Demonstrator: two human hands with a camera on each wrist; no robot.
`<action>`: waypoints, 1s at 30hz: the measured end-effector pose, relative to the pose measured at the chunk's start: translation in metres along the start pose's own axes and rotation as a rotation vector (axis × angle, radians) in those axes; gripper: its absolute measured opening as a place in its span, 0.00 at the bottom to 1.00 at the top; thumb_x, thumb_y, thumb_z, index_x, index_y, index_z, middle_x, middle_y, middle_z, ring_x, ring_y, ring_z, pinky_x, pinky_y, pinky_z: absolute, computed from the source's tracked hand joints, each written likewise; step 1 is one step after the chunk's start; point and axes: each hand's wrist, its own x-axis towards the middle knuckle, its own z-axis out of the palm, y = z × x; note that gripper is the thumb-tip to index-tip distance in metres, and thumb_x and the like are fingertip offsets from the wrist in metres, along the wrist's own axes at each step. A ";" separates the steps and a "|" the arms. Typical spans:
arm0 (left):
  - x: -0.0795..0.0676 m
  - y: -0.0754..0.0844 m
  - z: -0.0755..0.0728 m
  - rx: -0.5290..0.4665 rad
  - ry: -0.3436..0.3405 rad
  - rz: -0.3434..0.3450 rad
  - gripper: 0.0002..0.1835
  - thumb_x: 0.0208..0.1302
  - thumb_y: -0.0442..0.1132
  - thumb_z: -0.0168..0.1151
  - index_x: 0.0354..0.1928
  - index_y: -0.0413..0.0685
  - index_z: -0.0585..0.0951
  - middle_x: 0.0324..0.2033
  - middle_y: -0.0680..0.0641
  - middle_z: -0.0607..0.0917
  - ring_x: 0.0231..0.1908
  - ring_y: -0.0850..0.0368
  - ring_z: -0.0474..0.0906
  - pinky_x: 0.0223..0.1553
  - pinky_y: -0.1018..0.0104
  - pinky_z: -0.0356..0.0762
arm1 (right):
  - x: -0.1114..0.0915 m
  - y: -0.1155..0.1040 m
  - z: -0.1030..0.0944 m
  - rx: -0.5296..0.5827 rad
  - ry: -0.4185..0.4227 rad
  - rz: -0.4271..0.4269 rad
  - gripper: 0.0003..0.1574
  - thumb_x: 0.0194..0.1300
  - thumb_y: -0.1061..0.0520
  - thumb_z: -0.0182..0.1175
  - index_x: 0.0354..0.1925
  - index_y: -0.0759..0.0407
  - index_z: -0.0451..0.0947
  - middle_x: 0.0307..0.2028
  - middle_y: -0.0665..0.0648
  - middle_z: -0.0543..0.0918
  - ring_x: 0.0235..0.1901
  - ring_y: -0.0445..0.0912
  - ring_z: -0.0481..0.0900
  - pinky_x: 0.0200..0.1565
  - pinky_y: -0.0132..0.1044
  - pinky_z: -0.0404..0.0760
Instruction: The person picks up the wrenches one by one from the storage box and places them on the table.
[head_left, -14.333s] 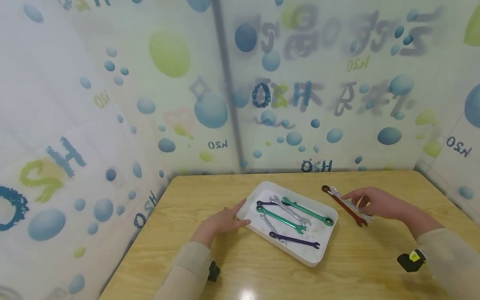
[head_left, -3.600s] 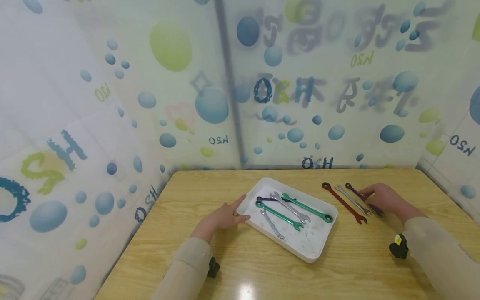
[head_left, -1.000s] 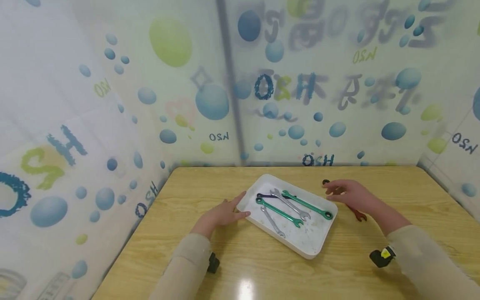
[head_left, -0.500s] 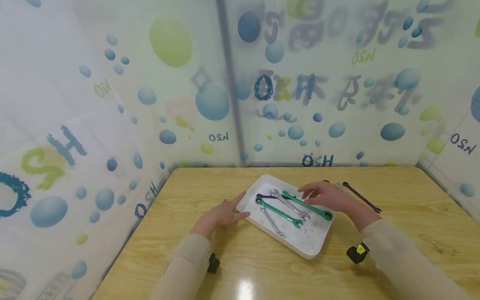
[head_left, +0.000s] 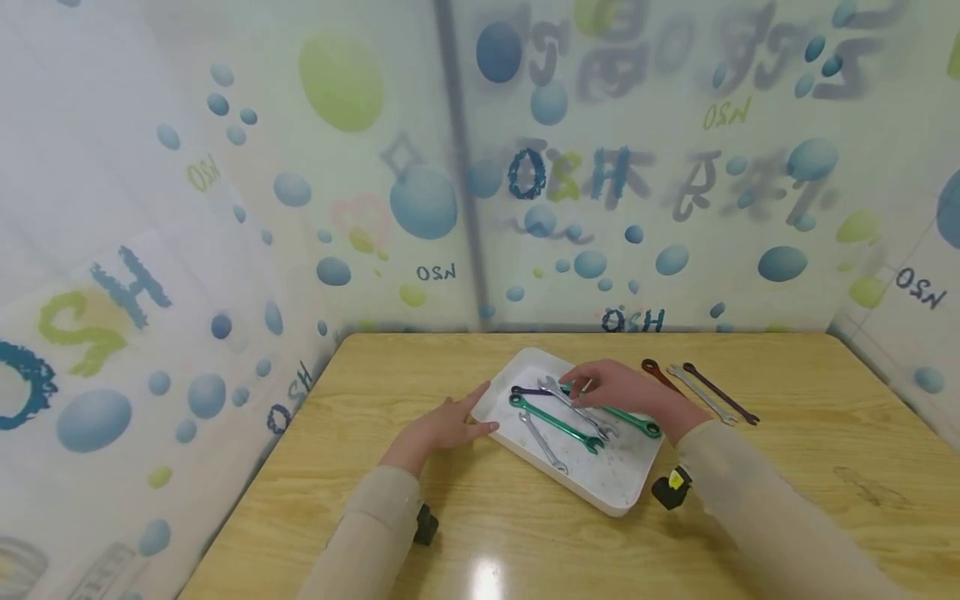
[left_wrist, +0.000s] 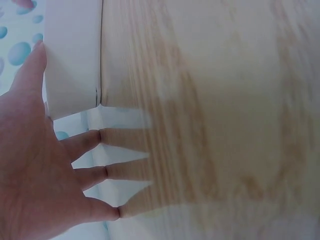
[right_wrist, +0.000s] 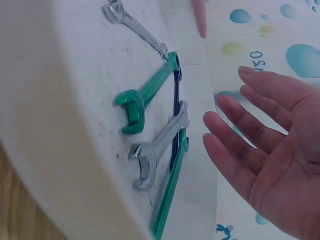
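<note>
A white tray (head_left: 618,471) lies aslant on the table. My left hand (head_left: 442,425) rests at its left corner, thumb along the tray and fingers straight on the wood. Inside are two green wrenches (head_left: 555,425), a large silver wrench (head_left: 577,407), a small silver wrench (head_left: 542,442) and a dark purple wrench (head_left: 528,391). My right hand (head_left: 618,387) hovers over the tray's far side, fingers loosely bent, and covers part of the rear green wrench (head_left: 637,423). In the right wrist view, that hand (right_wrist: 280,140) holds nothing, close to the wrenches' far ends.
Right of the tray, a red wrench (head_left: 660,373), a silver wrench (head_left: 703,385) and a purple wrench (head_left: 723,395) lie side by side on the wooden table (head_left: 787,467). My right forearm hides the red one's near end. A patterned wall (head_left: 660,292) stands behind.
A purple wrench has gone from the tray's near side to the table, beside the red and silver ones, now spread apart. My right hand has moved left over the tray. My left hand stays put.
</note>
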 end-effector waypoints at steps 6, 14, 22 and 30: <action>0.001 -0.001 -0.001 0.013 0.005 0.006 0.43 0.65 0.69 0.51 0.77 0.74 0.46 0.74 0.47 0.58 0.73 0.35 0.43 0.64 0.31 0.48 | 0.016 -0.007 0.005 0.009 -0.035 0.013 0.29 0.65 0.57 0.65 0.63 0.58 0.75 0.40 0.48 0.82 0.45 0.48 0.79 0.47 0.43 0.79; 0.001 0.001 0.000 0.001 0.003 -0.001 0.43 0.64 0.70 0.51 0.77 0.75 0.47 0.73 0.47 0.59 0.72 0.35 0.43 0.63 0.29 0.48 | 0.036 -0.005 0.012 0.014 -0.092 0.013 0.25 0.63 0.56 0.67 0.59 0.51 0.79 0.44 0.49 0.83 0.46 0.48 0.78 0.48 0.43 0.79; 0.002 0.000 -0.001 0.023 0.010 0.001 0.42 0.65 0.69 0.51 0.77 0.74 0.47 0.72 0.47 0.62 0.72 0.33 0.45 0.63 0.29 0.50 | 0.057 0.006 0.022 0.019 -0.153 0.033 0.22 0.60 0.57 0.69 0.53 0.47 0.83 0.42 0.47 0.83 0.38 0.47 0.78 0.40 0.39 0.80; 0.002 0.002 0.002 0.033 0.016 0.020 0.42 0.65 0.69 0.51 0.77 0.72 0.49 0.72 0.48 0.61 0.71 0.31 0.46 0.63 0.30 0.51 | 0.058 0.015 0.036 -0.035 -0.134 0.039 0.24 0.56 0.59 0.72 0.52 0.47 0.82 0.39 0.45 0.82 0.36 0.44 0.78 0.37 0.37 0.80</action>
